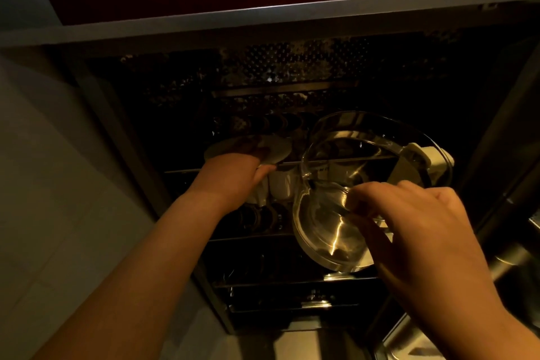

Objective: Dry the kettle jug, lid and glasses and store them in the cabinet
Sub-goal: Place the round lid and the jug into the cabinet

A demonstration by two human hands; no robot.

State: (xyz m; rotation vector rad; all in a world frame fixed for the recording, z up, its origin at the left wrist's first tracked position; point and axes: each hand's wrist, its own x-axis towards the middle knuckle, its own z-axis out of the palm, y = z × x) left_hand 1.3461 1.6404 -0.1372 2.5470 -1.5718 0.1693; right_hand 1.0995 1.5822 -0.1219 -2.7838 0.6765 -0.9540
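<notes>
The clear glass kettle jug (pixel 347 213) with a pale handle piece is held up in front of the dark open cabinet (pixel 280 73), tilted with its base toward me. My right hand (pixel 420 231) grips it at the lower right, fingers curled round the glass. My left hand (pixel 233 175) reaches onto a wire shelf (pixel 336 159) and holds a round pale lid (pixel 248 147) by its near edge. White cups (pixel 282 184) stand on the shelf just below that hand. No drinking glasses can be made out in the dark.
Dark cups or bowls (pixel 263 218) hang on a lower rack. A perforated metal panel (pixel 292 67) forms the cabinet's upper shelf. A pale tiled wall (pixel 43 184) is at the left, and a metal sink edge (pixel 409 339) shows at the bottom right.
</notes>
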